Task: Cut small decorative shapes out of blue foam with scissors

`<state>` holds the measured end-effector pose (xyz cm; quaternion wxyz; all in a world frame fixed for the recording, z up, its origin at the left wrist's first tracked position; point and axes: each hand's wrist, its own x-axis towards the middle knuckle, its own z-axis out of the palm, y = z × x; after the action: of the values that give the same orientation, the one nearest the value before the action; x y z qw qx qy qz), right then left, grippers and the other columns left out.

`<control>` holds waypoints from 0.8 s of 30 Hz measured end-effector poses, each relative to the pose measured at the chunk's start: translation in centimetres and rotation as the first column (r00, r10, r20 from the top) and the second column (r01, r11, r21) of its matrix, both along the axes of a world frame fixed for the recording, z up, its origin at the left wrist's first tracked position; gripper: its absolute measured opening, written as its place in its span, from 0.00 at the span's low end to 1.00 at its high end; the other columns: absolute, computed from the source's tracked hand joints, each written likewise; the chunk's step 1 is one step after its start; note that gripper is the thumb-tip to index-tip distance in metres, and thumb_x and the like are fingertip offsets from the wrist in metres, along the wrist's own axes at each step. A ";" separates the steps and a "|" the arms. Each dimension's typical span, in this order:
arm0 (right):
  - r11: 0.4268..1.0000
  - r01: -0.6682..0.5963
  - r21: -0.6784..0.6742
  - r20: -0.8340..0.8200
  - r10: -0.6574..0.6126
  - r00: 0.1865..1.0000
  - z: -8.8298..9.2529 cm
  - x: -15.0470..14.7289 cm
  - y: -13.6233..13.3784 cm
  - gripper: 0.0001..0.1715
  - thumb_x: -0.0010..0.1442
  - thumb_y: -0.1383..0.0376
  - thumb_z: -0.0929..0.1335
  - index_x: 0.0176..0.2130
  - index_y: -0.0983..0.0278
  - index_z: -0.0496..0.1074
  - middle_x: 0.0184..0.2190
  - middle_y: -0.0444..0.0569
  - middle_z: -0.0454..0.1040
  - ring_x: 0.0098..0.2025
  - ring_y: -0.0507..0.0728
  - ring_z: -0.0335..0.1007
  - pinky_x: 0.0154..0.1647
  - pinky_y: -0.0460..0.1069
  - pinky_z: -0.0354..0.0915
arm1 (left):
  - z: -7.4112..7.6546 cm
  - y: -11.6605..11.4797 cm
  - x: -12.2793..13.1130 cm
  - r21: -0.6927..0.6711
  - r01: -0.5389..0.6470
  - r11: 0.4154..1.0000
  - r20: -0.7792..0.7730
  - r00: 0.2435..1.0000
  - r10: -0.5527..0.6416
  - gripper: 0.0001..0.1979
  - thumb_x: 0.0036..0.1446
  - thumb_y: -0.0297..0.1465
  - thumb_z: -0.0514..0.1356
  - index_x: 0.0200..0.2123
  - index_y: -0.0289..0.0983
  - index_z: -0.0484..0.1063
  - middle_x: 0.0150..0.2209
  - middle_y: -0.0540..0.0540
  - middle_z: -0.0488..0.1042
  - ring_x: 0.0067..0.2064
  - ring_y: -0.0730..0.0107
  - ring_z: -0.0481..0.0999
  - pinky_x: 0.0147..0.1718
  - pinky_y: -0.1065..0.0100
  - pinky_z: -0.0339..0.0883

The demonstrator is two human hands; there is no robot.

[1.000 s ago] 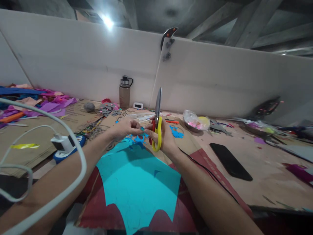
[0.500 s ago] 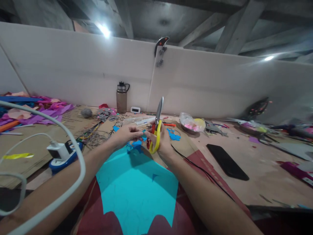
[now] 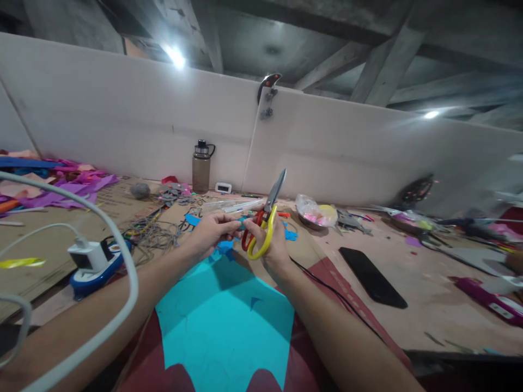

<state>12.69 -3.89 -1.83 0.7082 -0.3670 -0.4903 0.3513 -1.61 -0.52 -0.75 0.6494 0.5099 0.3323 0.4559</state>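
Closely paired above the desk (image 3: 429,291), both hands meet over the top of a turquoise sheet (image 3: 224,321). The left hand (image 3: 214,231) has thumb and forefinger pinching a small blue piece (image 3: 242,223), mostly hidden by the fingertips. The right hand (image 3: 273,234) is curled around the scissors (image 3: 268,208), blades pointing up and away towards the desk's far edge, seemingly together; its thumb reaches to the blue piece, though whether it presses on it I cannot tell.

The sheet lies on red cardboard (image 3: 335,277) at the desk's near edge, its scalloped lower side running out of view. Darker blue scraps (image 3: 223,251) sit at its upper end, under the left hand.

Along the far edge stand a bottle (image 3: 201,170) and a small white timer (image 3: 223,188). A bowl (image 3: 312,220) with bagged bits is right of the scissors. A black phone (image 3: 371,276) lies right of the cardboard, nearer the near edge.
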 end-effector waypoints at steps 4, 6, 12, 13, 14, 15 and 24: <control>1.000 0.001 0.009 -0.039 0.000 0.999 0.2 0.3 0.2 0.28 0.48 0.59 0.76 0.44 0.61 0.62 0.29 0.40 0.72 0.26 0.52 0.69 0.27 0.48 0.68 | 0.5 0.2 0.4 0.008 0.003 1.000 0.008 1.000 -0.003 0.16 0.39 0.34 0.75 0.28 0.32 0.75 0.23 0.43 0.77 0.23 0.76 0.73 0.23 0.76 0.62; 0.999 0.022 0.033 -0.023 -0.021 1.000 0.3 0.5 0.2 0.29 0.48 0.59 0.76 0.46 0.61 0.63 0.30 0.41 0.72 0.27 0.52 0.69 0.28 0.49 0.68 | 0.7 0.3 0.6 0.010 0.013 1.000 0.007 1.000 -0.013 0.15 0.39 0.33 0.74 0.28 0.32 0.75 0.23 0.44 0.78 0.23 0.75 0.73 0.22 0.75 0.61; 0.994 0.069 0.085 -0.028 -0.067 0.997 0.4 1.0 0.7 0.32 0.48 0.60 0.76 0.49 0.61 0.64 0.32 0.43 0.72 0.31 0.54 0.70 0.33 0.50 0.68 | 1.5 0.3 1.3 0.001 0.048 0.999 0.015 0.999 -0.048 0.14 0.40 0.32 0.74 0.27 0.33 0.74 0.22 0.45 0.76 0.23 0.77 0.71 0.24 0.75 0.62; 0.994 0.051 0.092 -0.054 -0.046 0.997 0.4 1.1 0.7 0.32 0.48 0.60 0.76 0.49 0.61 0.63 0.33 0.43 0.72 0.31 0.54 0.70 0.33 0.50 0.68 | 1.6 0.3 1.5 0.010 0.045 0.999 0.007 0.999 -0.045 0.14 0.41 0.33 0.73 0.26 0.33 0.73 0.22 0.45 0.76 0.22 0.77 0.70 0.23 0.75 0.61; 0.995 0.027 0.094 -0.075 -0.020 0.997 0.5 1.1 0.7 0.32 0.48 0.60 0.76 0.49 0.61 0.63 0.32 0.42 0.72 0.31 0.54 0.70 0.33 0.50 0.68 | 1.8 0.3 1.6 0.022 0.043 0.999 0.000 0.999 -0.043 0.14 0.41 0.33 0.73 0.25 0.33 0.73 0.22 0.45 0.75 0.22 0.78 0.70 0.23 0.75 0.61; 0.996 0.003 0.092 -0.088 0.005 0.996 0.6 1.1 0.6 0.31 0.48 0.60 0.76 0.49 0.61 0.63 0.32 0.42 0.71 0.30 0.53 0.70 0.32 0.49 0.68 | 2.0 0.4 1.7 0.036 0.043 0.998 -0.005 0.999 -0.043 0.14 0.41 0.33 0.73 0.24 0.33 0.72 0.21 0.46 0.75 0.22 0.78 0.70 0.23 0.75 0.60; 0.995 -0.029 0.093 -0.044 0.034 0.998 1.1 1.7 1.8 0.27 0.51 0.57 0.74 0.48 0.60 0.62 0.32 0.41 0.68 0.30 0.51 0.67 0.33 0.47 0.68 | 2.9 0.9 2.1 0.042 0.068 0.997 0.066 0.995 -0.071 0.12 0.40 0.28 0.72 0.21 0.31 0.71 0.19 0.49 0.71 0.22 0.78 0.70 0.23 0.76 0.63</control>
<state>14.37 -2.13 -0.72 0.7297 -0.3181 -0.4953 0.3478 0.46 0.39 2.17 0.6652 0.5184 0.2832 0.4567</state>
